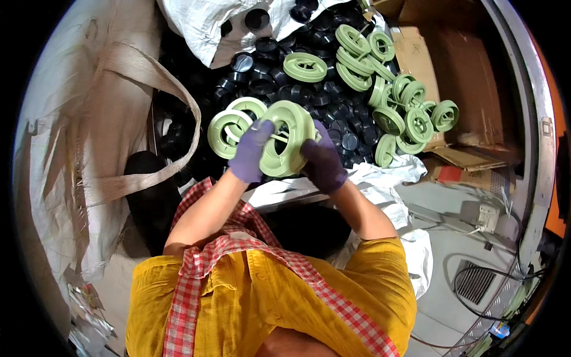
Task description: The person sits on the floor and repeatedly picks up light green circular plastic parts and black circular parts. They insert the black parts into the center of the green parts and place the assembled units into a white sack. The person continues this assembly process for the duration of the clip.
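Note:
Both my hands wear purple gloves and hold a cluster of light green plastic rings in front of me. My left hand (252,151) grips its left side, with the thumb near the hub of the large green ring (288,119). More green rings (221,135) on the far side of my left hand seem joined to the same cluster, though the joint is hidden. My right hand (324,159) is closed round the right edge of the large ring. Under and beyond the cluster lies a pile of round black plastic caps (297,94).
Several green ring clusters (418,123) lie on the pile at the right, beside a cardboard box (467,83). A white woven bag (205,24) covers the far left. A large sack (65,149) with a strap loop (184,98) stands left. Cables (476,271) run over the grey panel (434,202).

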Available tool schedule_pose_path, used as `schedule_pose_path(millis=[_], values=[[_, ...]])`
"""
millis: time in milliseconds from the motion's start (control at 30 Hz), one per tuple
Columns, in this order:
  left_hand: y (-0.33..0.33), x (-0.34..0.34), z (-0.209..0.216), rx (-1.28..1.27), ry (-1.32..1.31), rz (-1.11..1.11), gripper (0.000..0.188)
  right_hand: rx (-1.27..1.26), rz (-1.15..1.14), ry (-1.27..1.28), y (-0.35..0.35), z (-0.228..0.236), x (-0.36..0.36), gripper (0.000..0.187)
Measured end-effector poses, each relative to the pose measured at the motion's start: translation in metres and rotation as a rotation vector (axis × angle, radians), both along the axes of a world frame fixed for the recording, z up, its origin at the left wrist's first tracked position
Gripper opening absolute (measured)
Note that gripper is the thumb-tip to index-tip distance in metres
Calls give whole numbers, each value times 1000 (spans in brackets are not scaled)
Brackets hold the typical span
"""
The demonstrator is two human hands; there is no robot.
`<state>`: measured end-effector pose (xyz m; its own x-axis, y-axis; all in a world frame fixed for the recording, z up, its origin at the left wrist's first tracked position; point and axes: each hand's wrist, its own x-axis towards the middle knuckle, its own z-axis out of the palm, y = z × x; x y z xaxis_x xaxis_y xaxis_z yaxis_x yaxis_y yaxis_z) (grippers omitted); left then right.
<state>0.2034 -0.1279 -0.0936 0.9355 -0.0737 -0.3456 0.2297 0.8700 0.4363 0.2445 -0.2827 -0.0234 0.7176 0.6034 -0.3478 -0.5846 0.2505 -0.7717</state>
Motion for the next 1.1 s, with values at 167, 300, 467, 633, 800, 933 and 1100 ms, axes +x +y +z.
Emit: schedule_pose_path(millis=[167,300,467,633,800,933,1100], values=[[81,8,7,217,-235,19,64,-19,477,-175,31,-16,66,51],[103,-10,-3,-138,-141,129,62,-4,719,-134,54,-20,97,41],[126,-5,-7,706,60,259,41,-770,67,-1254,68,-37,185,44],[116,-31,-76,1272,225,116,53,-1518,930,-1432,49,-107,222,103],[87,-27,-21,1172,37,316,38,-1416,532,-1259,37,-98,205,96],[49,-1,15,988,-47,263,40,-591,41,-723,33,-15,113,82],[9,22,42,463,68,242,29,-209,-82,-470,35,-3,19,66]])
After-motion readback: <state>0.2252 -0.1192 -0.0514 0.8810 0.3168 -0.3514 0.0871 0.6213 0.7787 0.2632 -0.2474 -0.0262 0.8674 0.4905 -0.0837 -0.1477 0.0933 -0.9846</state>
